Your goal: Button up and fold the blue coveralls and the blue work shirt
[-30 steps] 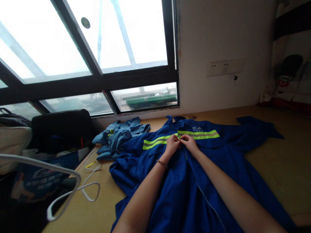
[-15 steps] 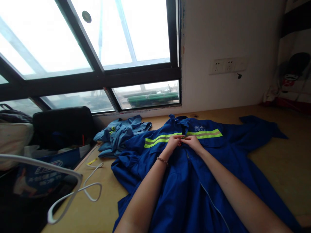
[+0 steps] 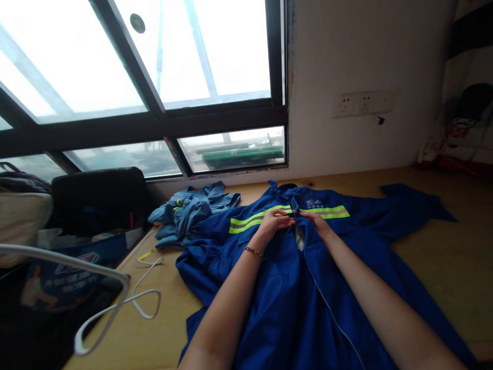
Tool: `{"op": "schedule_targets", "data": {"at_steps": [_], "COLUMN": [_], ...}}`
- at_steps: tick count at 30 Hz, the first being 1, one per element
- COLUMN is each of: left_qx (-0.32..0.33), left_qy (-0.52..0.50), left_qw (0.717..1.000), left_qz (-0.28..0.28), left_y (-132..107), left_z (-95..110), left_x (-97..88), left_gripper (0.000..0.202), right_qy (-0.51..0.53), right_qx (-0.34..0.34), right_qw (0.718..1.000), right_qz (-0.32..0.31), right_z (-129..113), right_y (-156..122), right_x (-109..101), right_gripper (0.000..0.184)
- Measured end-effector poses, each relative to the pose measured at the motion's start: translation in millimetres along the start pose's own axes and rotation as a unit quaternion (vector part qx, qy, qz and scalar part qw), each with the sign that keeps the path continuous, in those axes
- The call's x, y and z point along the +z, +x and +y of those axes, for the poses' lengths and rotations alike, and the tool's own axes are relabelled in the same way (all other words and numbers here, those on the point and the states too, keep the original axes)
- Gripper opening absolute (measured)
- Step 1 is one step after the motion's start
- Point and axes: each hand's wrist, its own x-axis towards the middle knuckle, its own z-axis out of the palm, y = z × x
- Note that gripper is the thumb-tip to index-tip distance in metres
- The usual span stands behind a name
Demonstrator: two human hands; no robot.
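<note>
A blue work jacket (image 3: 277, 288) lies spread front up, with yellow-green reflective strips across the chest and white lettering on one side. Its front is partly open, and a zip edge runs down towards me. At chest height my left hand (image 3: 274, 224) is closed on one front edge, just below the reflective strip; a beaded bracelet is on that wrist. My right hand (image 3: 316, 222) pinches the opposite front edge, a short gap from the left. A pale patch shows in the opening below the hands. The fingertips are partly hidden by cloth.
The jacket lies on a wooden tabletop (image 3: 431, 262). Crumpled lighter blue clothing (image 3: 192, 210) sits at the back left. A white cable (image 3: 144, 298) loops over the left edge, near a black chair back (image 3: 100, 198) and bags. A window and wall sockets (image 3: 364, 104) are behind.
My hands have moved apart from being together at the front opening. The right hand has shifted right, drawing its edge aside, and the gap between the jacket's edges shows wider.
</note>
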Motion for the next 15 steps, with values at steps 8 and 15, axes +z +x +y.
{"op": "schedule_targets", "data": {"at_steps": [8,15], "left_qx": [0.011,-0.004], "left_qy": [-0.005,0.006], "left_qw": [1.0,1.0], "left_qz": [0.015,0.03], "left_y": [4.7,4.1], "left_z": [-9.0,-9.7], "left_x": [-5.5,-6.7], "left_gripper": [0.022,0.021], "right_qy": [-0.011,-0.092], "right_qx": [0.036,-0.114], "right_qw": [0.996,0.989], "right_qz": [-0.079,-0.015], "right_z": [8.4,20.1], "right_y": [-3.4,2.8], "right_x": [10.4,12.8], "right_gripper": [0.019,0.021]}}
